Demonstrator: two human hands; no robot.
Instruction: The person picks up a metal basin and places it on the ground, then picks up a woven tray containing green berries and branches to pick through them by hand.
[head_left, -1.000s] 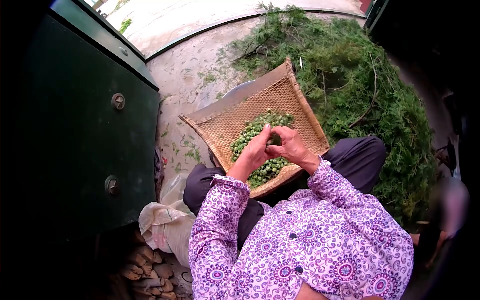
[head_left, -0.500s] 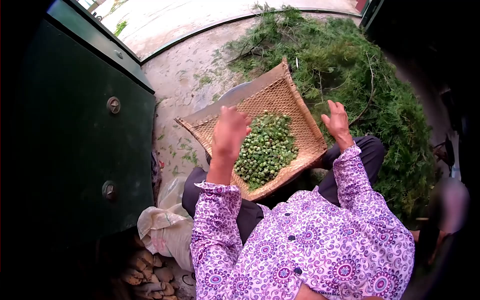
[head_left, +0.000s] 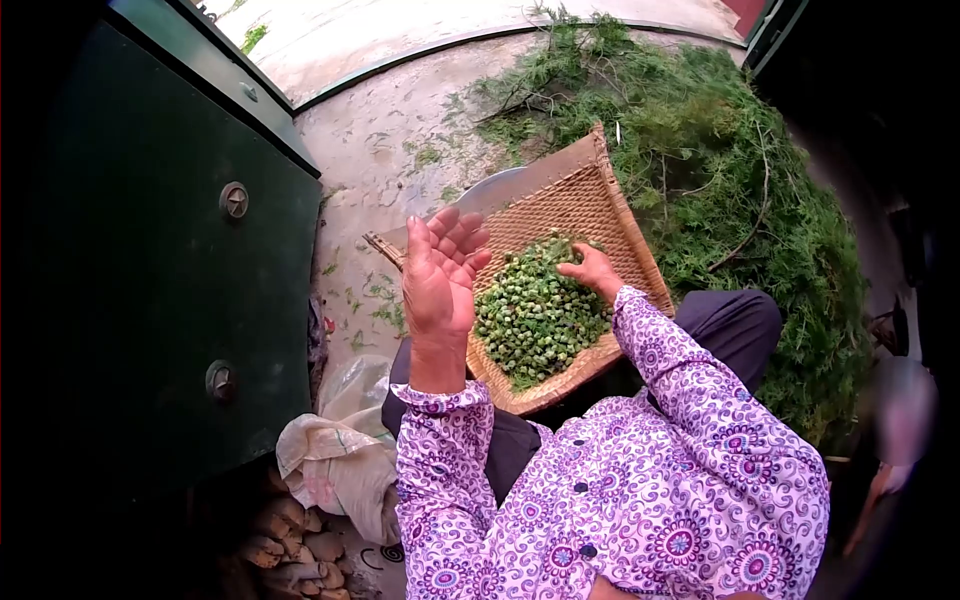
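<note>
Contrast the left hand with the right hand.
The left hand is raised, while the right hand is down at the green pile. The left hand's palm faces the camera; the right hand shows mostly its back. Both are bare and come out of purple-patterned sleeves.

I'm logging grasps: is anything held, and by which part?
The left grip holds nothing. The right grip is at the green pile; whether it holds any can't be told.

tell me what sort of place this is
Likely an entrance or shed doorway at a rural home, judging by the dark green door, the heap of green branches on the floor, and the pale sack beside what looks like firewood.
</note>
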